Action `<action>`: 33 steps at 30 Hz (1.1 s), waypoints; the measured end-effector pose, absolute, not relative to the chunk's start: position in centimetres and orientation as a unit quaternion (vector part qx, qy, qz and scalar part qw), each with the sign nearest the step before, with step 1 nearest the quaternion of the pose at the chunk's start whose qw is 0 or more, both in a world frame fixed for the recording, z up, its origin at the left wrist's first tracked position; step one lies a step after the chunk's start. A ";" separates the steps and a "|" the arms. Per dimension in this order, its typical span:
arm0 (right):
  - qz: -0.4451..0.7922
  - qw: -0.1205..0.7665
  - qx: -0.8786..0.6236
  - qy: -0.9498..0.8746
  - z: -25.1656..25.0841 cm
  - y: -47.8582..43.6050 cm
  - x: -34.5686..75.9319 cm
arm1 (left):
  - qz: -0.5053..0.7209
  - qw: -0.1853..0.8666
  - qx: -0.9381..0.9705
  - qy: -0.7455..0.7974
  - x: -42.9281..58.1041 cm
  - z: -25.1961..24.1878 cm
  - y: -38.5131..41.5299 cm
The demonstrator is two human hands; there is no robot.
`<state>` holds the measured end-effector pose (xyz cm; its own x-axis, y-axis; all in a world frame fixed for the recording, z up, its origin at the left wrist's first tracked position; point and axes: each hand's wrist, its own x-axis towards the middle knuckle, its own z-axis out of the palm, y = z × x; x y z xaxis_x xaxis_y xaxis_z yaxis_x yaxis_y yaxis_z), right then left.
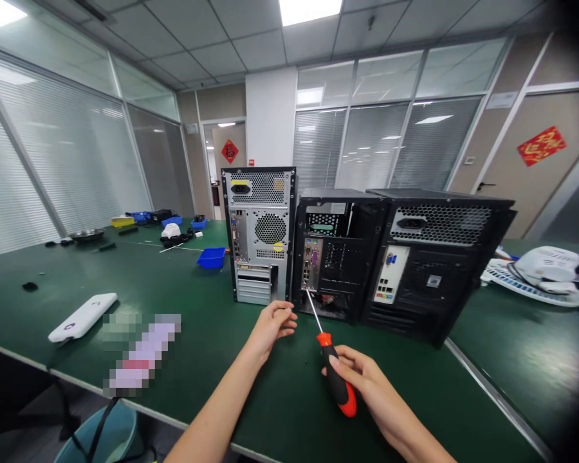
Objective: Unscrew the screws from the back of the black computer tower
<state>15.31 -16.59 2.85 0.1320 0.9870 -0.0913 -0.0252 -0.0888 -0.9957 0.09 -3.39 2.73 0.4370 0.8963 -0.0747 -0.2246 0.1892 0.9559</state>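
Note:
My right hand is closed around the red and black handle of a screwdriver. Its long metal shaft points up and away, with the tip at the lower end of the port panel on the middle computer case. This black case is turned with its back to me and has an open bay at the top. My left hand hovers by the lower corner of the silver-backed computer case, fingers loosely curled and apart, with nothing visible in them. Whether it touches that case I cannot tell.
Another black computer case stands at the right. A blue tray lies left of the cases. A white oblong device and a blurred-out item rest on the green table. Below its edge stands a teal bin.

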 end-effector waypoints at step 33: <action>0.717 0.413 -0.466 -0.314 -0.9 -10.4 13.4 | 0.379 0.582 0.605 0.389 0.8 -2.3 -1.7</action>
